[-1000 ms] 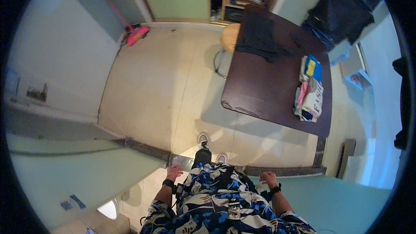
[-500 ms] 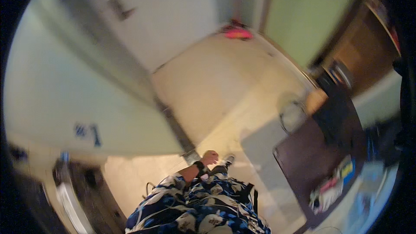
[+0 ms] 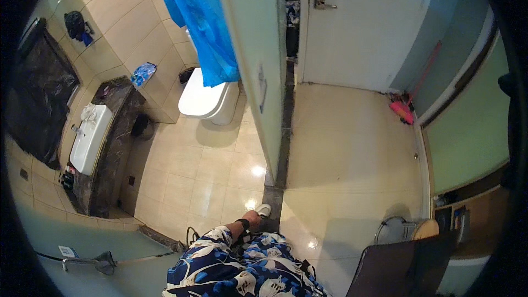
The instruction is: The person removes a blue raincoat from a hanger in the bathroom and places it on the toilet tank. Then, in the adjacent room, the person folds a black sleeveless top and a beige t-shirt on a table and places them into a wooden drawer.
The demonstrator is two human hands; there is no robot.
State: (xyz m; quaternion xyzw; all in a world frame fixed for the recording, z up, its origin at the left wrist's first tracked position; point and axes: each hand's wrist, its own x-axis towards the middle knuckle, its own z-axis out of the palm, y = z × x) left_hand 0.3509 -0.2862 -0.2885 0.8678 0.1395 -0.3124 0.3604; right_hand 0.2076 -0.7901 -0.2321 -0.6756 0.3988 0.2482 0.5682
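My left hand (image 3: 253, 218) hangs low in front of me, with a dark band around the wrist. It is close to a white shoe (image 3: 264, 209) on the dark stone threshold (image 3: 274, 198). The hand is small in the view, its fingers cannot be made out, and no object shows in it. A blue, white and black floral sleeve (image 3: 214, 242) covers that arm. My right hand is out of sight. Ahead on the left, a frosted glass panel (image 3: 256, 49) stands beside the bathroom, where a white toilet (image 3: 203, 96) has its lid down.
A white sink (image 3: 91, 140) sits in a dark counter (image 3: 104, 170) on the left. Blue plastic sheeting (image 3: 206, 27) hangs over the toilet. A white door (image 3: 363, 27) is ahead. A pink broom (image 3: 402, 112) leans in the corner. A dark table (image 3: 385, 264) and round-seated stool (image 3: 424, 230) stand at right.
My view has swung left and become sharper. The bathroom with its sink and toilet now shows, and the white door sits further right. My left hand appears slightly lower and further left.
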